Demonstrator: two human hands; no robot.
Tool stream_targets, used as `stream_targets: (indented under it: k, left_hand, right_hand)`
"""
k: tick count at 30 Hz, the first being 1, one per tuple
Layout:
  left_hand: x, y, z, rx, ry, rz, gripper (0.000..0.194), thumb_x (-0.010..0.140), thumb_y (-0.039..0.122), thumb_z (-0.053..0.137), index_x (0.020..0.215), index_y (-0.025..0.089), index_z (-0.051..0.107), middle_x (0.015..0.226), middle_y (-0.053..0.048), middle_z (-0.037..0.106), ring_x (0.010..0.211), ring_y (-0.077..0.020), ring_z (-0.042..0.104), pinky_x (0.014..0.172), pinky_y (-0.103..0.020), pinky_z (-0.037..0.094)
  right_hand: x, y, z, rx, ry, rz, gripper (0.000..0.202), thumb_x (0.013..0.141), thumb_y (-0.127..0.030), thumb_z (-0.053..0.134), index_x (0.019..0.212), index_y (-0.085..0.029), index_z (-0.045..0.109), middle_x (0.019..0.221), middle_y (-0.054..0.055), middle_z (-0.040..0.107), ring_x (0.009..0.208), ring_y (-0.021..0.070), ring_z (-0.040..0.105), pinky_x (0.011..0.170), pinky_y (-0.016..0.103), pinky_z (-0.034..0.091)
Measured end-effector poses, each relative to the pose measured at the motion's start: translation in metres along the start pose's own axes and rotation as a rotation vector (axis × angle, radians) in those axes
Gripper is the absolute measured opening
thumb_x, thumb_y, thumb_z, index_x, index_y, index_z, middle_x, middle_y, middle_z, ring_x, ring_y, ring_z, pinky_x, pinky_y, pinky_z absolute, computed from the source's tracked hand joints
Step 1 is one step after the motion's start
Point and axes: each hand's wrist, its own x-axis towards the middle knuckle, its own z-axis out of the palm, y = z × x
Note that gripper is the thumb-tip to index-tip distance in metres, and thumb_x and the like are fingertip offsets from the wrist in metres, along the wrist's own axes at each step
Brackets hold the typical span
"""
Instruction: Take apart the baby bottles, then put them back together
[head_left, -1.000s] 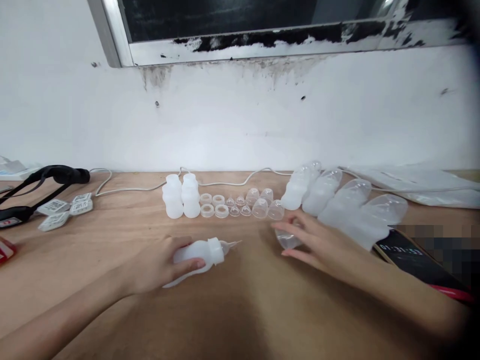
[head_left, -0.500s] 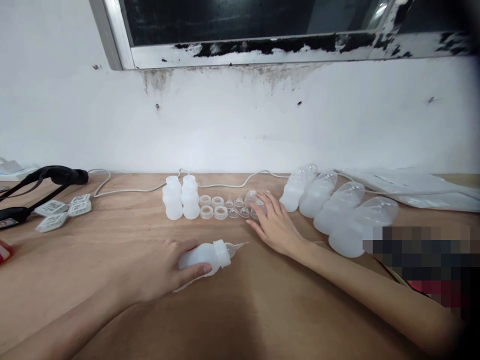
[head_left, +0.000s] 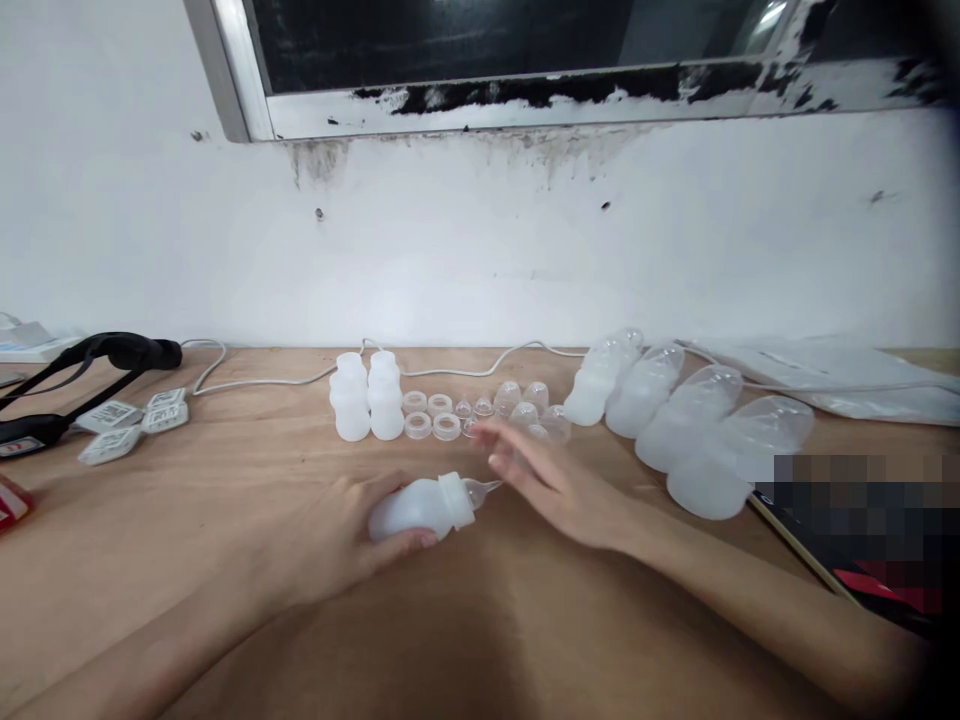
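1. Bottle (head_left: pixel 414 508) in your left hand (head_left: pixel 343 530) is white and tilted over nearly onto its side; take it as the landmark for everything below. You grasp it around the body, thumb on the near side, fingers over the far side.
2. Its collar (head_left: pixel 456 500) is on, and a clear nipple (head_left: pixel 475 492) sticks out of it, the thin tip pointing right toward your other hand.
3. Your right hand (head_left: pixel 562 485) is just right of the bottle, fingers loosely bent. Its fingertips overlap some small clear nipples (head_left: pixel 463 409) in the view; you cannot tell from here whether they grip or touch anything.
4. Beyond the bottle, slightly left, two white bottles (head_left: pixel 350 397) stand upright side by side.
5. Straight beyond it are four pale rings (head_left: pixel 447 434) in two rows, with those small nipples just to their right.
6. Beyond it and farther right you have clear domed caps (head_left: pixel 508 398), partly hidden by your right hand.
7. Well to its right, four capped bottles (head_left: pixel 705 487) stand in a slanting line.
8. Well to its left, small white packets (head_left: pixel 110 445) lie near a black strap (head_left: pixel 126 350).
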Motion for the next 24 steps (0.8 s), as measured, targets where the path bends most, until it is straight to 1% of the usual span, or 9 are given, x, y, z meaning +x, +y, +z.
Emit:
stream_targets:
  k: [2,3,5,10,12,15,17,20,24]
  left_hand:
    - [0.005,0.005,0.002,0.110,0.062,0.151,0.045,0.076,0.053,0.039,0.105,0.019,0.049,0.089,-0.005,0.059,0.075,-0.0183,0.055,0.065,-0.029,0.041]
    - [0.008,0.006,0.004,0.177,0.105,0.222,0.046,0.076,0.053,0.040,0.105,0.018,0.049,0.091,-0.006,0.058,0.079,-0.0199,0.054,0.068,-0.031,0.041]
    - [0.013,0.007,0.007,0.260,0.143,0.301,0.047,0.076,0.053,0.040,0.104,0.016,0.050,0.092,-0.008,0.058,0.083,-0.0219,0.054,0.071,-0.034,0.040]
    - [0.021,0.007,0.006,0.027,-0.047,0.186,0.047,0.073,0.054,0.043,0.100,0.017,0.052,0.086,-0.006,0.060,0.076,-0.0195,0.055,0.062,-0.028,0.041]
    - [0.024,0.007,0.003,-0.232,-0.204,0.080,0.046,0.076,0.056,0.038,0.095,0.018,0.055,0.081,-0.005,0.060,0.068,-0.0168,0.056,0.057,-0.025,0.041]
    - [0.026,0.004,0.001,-0.591,-0.443,-0.034,0.049,0.079,0.055,0.029,0.091,0.017,0.057,0.077,-0.004,0.061,0.060,-0.0135,0.055,0.050,-0.022,0.038]
    - [0.027,0.001,0.002,-0.574,-0.406,-0.052,0.046,0.077,0.055,0.036,0.092,0.018,0.058,0.080,-0.003,0.061,0.065,-0.0144,0.055,0.053,-0.022,0.038]
    - [0.026,-0.003,0.003,-0.386,-0.202,-0.027,0.042,0.074,0.054,0.042,0.094,0.019,0.058,0.085,-0.002,0.060,0.076,-0.0167,0.054,0.062,-0.024,0.039]
    - [0.024,0.001,0.005,-0.290,-0.129,0.010,0.042,0.076,0.053,0.040,0.097,0.020,0.056,0.084,-0.001,0.060,0.072,-0.0156,0.053,0.061,-0.024,0.038]
  right_hand:
    - [-0.009,-0.017,0.004,0.351,-0.339,0.166,0.035,0.085,-0.043,0.026,0.101,-0.016,0.041,0.080,0.006,0.058,0.067,0.0129,0.056,0.058,0.026,0.046]
    - [-0.012,-0.021,0.007,0.484,-0.435,0.241,0.034,0.084,-0.044,0.029,0.095,-0.015,0.041,0.072,0.004,0.057,0.057,0.0103,0.054,0.048,0.021,0.043]
    - [-0.015,-0.021,0.014,0.640,-0.481,0.337,0.033,0.081,-0.046,0.036,0.088,-0.014,0.040,0.067,0.002,0.055,0.048,0.0070,0.049,0.038,0.016,0.036]
    - [-0.017,-0.008,0.023,0.629,-0.388,0.372,0.034,0.079,-0.046,0.039,0.094,-0.015,0.039,0.066,0.001,0.053,0.048,0.0078,0.048,0.032,0.014,0.033]
    - [-0.019,-0.007,0.020,0.496,-0.318,0.261,0.032,0.078,-0.039,0.045,0.101,-0.018,0.039,0.075,0.002,0.053,0.056,0.0092,0.052,0.039,0.017,0.040]
    - [-0.022,-0.009,0.010,0.229,-0.203,-0.042,0.029,0.076,-0.024,0.049,0.104,-0.021,0.042,0.097,0.005,0.049,0.082,0.0113,0.052,0.068,0.026,0.046]
    - [-0.025,-0.012,0.002,0.125,-0.206,-0.208,0.023,0.077,-0.021,0.049,0.100,-0.020,0.048,0.106,0.005,0.046,0.095,0.0124,0.047,0.084,0.029,0.039]
    - [-0.030,-0.017,-0.005,0.182,-0.223,-0.284,0.014,0.078,-0.024,0.049,0.091,-0.020,0.051,0.102,0.003,0.051,0.100,0.0128,0.046,0.089,0.029,0.035]
    - [-0.029,-0.015,0.000,0.188,0.036,-0.034,0.022,0.081,-0.031,0.043,0.100,-0.022,0.046,0.105,0.004,0.052,0.100,0.0151,0.047,0.088,0.032,0.036]
